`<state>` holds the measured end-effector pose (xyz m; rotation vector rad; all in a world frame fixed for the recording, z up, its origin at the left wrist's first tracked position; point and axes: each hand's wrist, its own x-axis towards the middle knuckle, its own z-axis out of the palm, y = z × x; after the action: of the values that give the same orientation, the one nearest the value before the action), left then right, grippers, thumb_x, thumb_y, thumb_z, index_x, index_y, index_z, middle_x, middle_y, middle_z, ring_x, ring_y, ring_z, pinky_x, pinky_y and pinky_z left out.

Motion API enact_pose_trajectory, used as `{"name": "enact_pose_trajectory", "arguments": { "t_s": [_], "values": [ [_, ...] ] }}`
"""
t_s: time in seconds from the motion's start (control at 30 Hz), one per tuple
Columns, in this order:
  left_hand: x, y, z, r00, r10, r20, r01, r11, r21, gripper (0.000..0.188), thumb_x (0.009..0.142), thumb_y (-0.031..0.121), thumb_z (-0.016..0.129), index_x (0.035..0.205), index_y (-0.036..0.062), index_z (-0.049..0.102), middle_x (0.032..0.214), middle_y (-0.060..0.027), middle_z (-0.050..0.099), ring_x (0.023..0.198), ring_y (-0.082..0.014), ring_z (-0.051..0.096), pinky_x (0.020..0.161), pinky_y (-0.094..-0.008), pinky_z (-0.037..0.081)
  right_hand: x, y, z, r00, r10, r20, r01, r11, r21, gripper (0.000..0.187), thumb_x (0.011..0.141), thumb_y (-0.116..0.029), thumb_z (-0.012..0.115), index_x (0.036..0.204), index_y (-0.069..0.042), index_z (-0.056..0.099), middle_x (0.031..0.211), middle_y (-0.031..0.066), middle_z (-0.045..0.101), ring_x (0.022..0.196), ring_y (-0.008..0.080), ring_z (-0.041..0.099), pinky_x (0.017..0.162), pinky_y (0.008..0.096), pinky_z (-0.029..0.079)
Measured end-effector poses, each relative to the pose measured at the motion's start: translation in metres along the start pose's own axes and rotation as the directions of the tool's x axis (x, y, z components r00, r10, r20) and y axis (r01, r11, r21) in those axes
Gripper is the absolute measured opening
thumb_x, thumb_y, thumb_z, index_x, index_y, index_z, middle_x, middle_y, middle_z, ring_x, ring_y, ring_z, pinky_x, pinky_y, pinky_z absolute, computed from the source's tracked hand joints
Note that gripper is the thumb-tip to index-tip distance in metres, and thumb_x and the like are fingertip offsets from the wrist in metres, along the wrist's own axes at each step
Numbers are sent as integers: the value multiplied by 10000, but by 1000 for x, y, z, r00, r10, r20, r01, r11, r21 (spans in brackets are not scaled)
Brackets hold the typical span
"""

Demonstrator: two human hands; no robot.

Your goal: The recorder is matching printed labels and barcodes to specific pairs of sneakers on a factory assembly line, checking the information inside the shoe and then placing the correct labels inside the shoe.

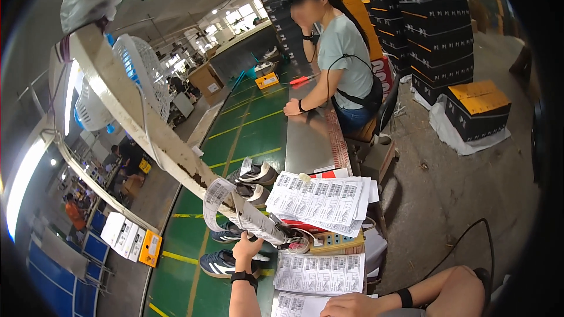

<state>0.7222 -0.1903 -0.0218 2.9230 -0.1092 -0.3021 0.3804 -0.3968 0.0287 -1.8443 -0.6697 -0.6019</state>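
Observation:
My left hand (247, 249) reaches over the green conveyor, its thumb and forefinger closed around the heel end of a dark sneaker (225, 234). The white post partly hides that shoe. Just nearer, a navy sneaker with white stripes (220, 263) rests on the belt beside my wrist. My right hand (348, 306) lies over a sheet of printed labels (292, 303) at the lower edge, fingers loosely stretched out. Its fingertips are partly cut off by the picture's edge. Another label sheet (320, 273) lies just beyond.
A thick stack of label sheets (317, 196) sits by a yellow power strip (335, 242). The slanting white post (147, 123) crosses the belt. More sneakers (255, 173) stand farther up. A co-worker (343, 53) sits at the metal ledge, near stacked black boxes (435, 29).

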Motion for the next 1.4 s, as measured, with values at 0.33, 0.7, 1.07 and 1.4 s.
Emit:
{"name": "enact_pose_trajectory", "arguments": {
  "t_s": [0.33,0.7,1.07,1.4],
  "values": [
    [-81,-52,-6,945,111,-309,-41,974,224,606,751,626,653,778,26,731,736,-226,689,735,-406,691,695,-481,549,4,-8,-13,1000,-19,-9,19,1000,4,109,797,-66,691,851,-30,603,779,136,601,686,329,614,615,415,507],
    [-261,-163,-6,978,47,-205,-39,998,40,561,624,519,835,908,45,741,617,-100,657,601,-249,677,589,-363,531,-8,-11,19,970,-78,229,55,993,101,153,819,-113,688,911,-38,592,863,103,593,720,303,622,643,368,509],
    [-298,-312,-35,731,-532,-428,562,825,-66,995,723,475,803,1528,200,287,1447,-342,356,1360,-537,304,1028,-637,366,109,37,103,910,-62,409,18,993,113,583,817,-49,683,1361,-102,482,1275,192,473,1203,398,448,1034,463,388],
    [-294,-249,-8,753,-191,-629,214,976,-41,647,766,241,793,1321,51,521,1319,-280,480,1246,-465,470,973,-527,438,160,130,241,884,11,468,-2,1000,-19,757,851,-137,711,1475,-77,286,1221,198,571,1133,388,544,960,449,466]
  ]
}}
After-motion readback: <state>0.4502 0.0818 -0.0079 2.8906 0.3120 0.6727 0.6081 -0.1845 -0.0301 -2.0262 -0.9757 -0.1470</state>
